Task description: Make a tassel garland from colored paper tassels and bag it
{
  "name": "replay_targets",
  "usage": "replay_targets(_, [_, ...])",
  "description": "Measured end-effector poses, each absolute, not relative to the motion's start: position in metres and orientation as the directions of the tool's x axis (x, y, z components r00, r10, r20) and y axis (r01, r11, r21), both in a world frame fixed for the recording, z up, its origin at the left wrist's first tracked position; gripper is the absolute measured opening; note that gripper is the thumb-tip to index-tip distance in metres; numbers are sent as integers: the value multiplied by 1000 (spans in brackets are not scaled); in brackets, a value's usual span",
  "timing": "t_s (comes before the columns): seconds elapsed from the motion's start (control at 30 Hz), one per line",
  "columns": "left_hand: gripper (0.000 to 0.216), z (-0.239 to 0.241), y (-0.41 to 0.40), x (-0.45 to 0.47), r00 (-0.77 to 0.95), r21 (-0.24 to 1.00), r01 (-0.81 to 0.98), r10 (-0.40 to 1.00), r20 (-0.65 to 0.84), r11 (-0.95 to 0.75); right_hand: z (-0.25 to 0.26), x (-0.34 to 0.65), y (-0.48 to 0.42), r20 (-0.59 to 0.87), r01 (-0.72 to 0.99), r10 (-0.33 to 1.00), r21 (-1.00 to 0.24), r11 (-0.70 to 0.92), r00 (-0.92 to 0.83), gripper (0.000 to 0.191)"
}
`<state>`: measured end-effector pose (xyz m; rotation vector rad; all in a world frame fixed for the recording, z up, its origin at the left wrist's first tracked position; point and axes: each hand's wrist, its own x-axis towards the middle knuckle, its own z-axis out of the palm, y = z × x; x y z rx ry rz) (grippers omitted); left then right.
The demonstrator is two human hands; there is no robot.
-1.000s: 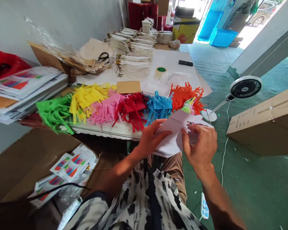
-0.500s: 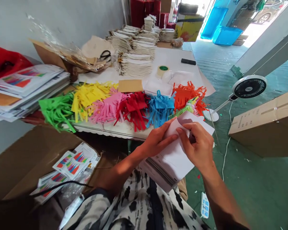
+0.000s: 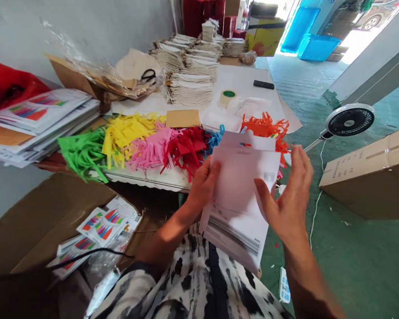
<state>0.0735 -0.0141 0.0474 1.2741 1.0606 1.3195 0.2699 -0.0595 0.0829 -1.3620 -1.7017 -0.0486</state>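
Observation:
Upright in front of my body is a white printed card packet with dark stripes near its bottom and a slot at its top; a second white layer shows behind. My left hand grips its left edge, thumb on the front. At the right edge my right hand is open, fingers raised and apart, its thumb over the card face; whether it touches I cannot tell. Behind the packet lie tassel bundles: green, yellow, pink, red and orange. The blue bundle is mostly hidden.
Stacked white pieces with strings, a tape roll, scissors and a black object lie on the table. Printed sheets are piled left, others inside an open carton. A fan and a box stand right.
The packet has turned more upright, with its printed face toward me. My right hand has let go of its top and moved right, fingers spreading. My left hand has shifted to the left edge.

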Motion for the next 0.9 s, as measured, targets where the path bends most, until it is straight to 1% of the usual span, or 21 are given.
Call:
replay_targets(0.07, [49,48,-6,67,-85,981,-90,983,165,-172,68,274,-68,494,627,867,-698,346,72,90])
replay_targets(0.13, [47,50,0,64,-125,975,-117,977,175,-189,50,277,-74,280,430,960,-867,253,1,85])
replay_targets(0.2, [45,53,2,64,-117,970,-142,976,183,-199,34,278,-75,119,289,987,-946,147,-112,75])
replay_targets(0.27, [45,55,3,66,-85,969,-140,978,192,-202,26,279,-75,63,257,990,-962,94,-127,70])
replay_targets(0.33, [44,55,5,67,-75,970,-130,977,197,-206,25,279,-77,99,306,995,-947,100,-20,75])
replay_targets(0.37, [44,54,8,67,-92,968,-136,976,198,-209,27,278,-79,155,342,986,-931,126,59,76])
replay_targets(0.4, [43,53,13,66,-133,964,-155,971,198,-217,30,278,-82,232,371,963,-913,169,134,74])
replay_targets(0.43, [42,51,19,64,-197,955,-181,960,198,-234,34,277,-87,327,396,921,-890,225,211,65])
replay_targets(0.5, [39,45,35,56,-353,930,-239,917,185,-280,39,275,-99,521,447,782,-823,352,342,40])
replay_targets(0.53, [38,42,43,52,-421,916,-265,891,170,-300,41,274,-106,591,468,712,-786,403,380,30])
replay_targets(0.57, [37,39,52,48,-466,906,-297,874,140,-303,41,271,-113,633,482,666,-760,436,394,24])
replay_targets(0.6, [36,36,60,44,-490,894,-336,866,103,-296,40,268,-119,648,487,652,-748,450,392,22])
replay_targets(0.67, [31,32,73,41,-498,864,-440,867,-6,-246,36,259,-125,616,471,703,-768,435,355,21])
replay_targets(0.73, [23,28,79,43,-466,811,-561,873,-145,-164,31,250,-124,556,452,767,-801,391,322,23])
replay_targets(0.8, [19,24,81,49,-412,747,-660,867,-280,-72,29,243,-117,525,446,800,-814,372,291,25])
replay_targets(0.9, [18,18,79,58,-338,659,-751,842,-419,26,31,235,-104,544,472,810,-786,399,221,32])
